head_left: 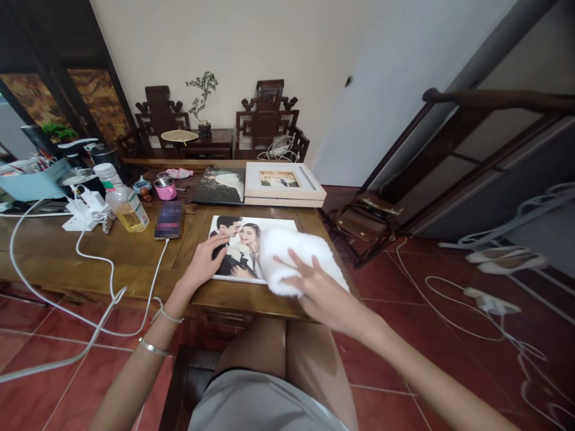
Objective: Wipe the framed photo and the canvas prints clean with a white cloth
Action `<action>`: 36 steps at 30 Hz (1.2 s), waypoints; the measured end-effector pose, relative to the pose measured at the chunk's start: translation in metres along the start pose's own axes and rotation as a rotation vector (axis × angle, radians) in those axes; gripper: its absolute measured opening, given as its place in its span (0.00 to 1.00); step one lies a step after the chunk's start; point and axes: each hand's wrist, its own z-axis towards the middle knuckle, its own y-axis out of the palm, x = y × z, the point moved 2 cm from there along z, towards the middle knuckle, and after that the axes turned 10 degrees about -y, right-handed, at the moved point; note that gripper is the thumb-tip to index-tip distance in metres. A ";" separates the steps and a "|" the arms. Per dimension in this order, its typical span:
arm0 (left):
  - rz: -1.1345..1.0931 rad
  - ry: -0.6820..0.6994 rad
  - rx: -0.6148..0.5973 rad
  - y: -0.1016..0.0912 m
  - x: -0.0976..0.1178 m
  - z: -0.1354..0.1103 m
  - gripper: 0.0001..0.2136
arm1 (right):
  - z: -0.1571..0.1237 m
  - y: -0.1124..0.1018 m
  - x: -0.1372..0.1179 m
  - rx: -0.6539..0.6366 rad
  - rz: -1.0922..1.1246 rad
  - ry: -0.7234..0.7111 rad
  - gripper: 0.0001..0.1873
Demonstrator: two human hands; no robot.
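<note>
A wedding photo print [240,251] of a couple lies flat near the front edge of the wooden table. My left hand [207,258] rests on its left side, fingers stretched out over the picture. A thick white fluffy cloth [299,245] covers the right part of the print and reaches past it onto the table. My right hand [314,281] holds this cloth from above, its fingers spread and sunk into the pile. Whatever lies beneath the cloth is hidden.
Behind the print lie a dark photo panel [221,184] and a white box with a framed picture [285,184]. To the left are a phone [169,220] on a cable, a bottle [128,209], a pink cup [165,187] and a power strip [83,215]. White cables hang over the table edge.
</note>
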 end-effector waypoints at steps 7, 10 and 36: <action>0.006 0.023 -0.004 0.000 0.000 0.000 0.14 | -0.003 -0.010 -0.029 -0.144 0.090 -0.052 0.36; 0.012 0.016 -0.013 0.000 -0.001 0.000 0.14 | 0.038 -0.012 0.006 -0.055 0.044 -0.024 0.36; 0.041 -0.046 -0.037 0.006 -0.012 -0.001 0.20 | 0.038 0.002 -0.003 0.064 -0.008 -0.117 0.32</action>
